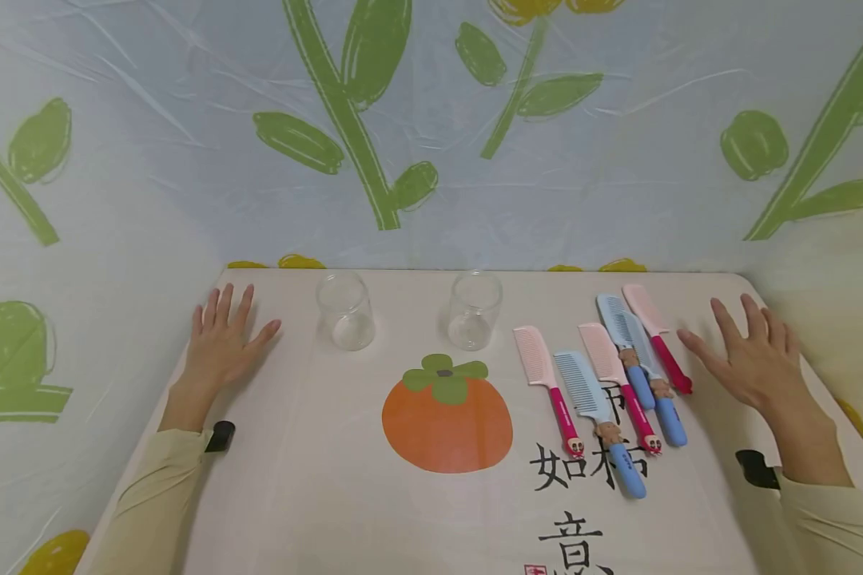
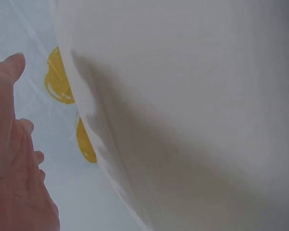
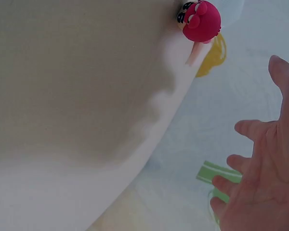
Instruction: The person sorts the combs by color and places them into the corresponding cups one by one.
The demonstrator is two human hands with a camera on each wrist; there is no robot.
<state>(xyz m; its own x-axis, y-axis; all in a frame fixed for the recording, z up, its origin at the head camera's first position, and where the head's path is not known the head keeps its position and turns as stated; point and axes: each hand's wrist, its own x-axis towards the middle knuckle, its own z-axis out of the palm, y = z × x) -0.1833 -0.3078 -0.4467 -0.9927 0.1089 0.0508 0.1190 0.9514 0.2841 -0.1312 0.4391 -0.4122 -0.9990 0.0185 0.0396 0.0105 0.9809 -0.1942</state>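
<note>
My left hand (image 1: 221,350) is spread out at the left side of the table, nothing in its grasp; a clear glass cup (image 1: 345,315) is the closest thing to it. A second clear glass cup (image 1: 475,313) stands farther right. Toward the right lie three pink combs, one of them (image 1: 532,355) leftmost, and three light blue combs, one (image 1: 579,382) nearest the front. My right hand (image 1: 757,366), fingers spread and holding nothing, is just right of the far pink comb (image 1: 667,353). In the right wrist view that comb's round pink handle end (image 3: 202,23) shows.
A pale cloth with a printed orange persimmon (image 1: 447,427) and black characters covers the table (image 1: 316,495). Behind and beside it hangs a curtain (image 1: 431,224) printed with green leaves. Two blue combs and a pink one lie close together at the back right.
</note>
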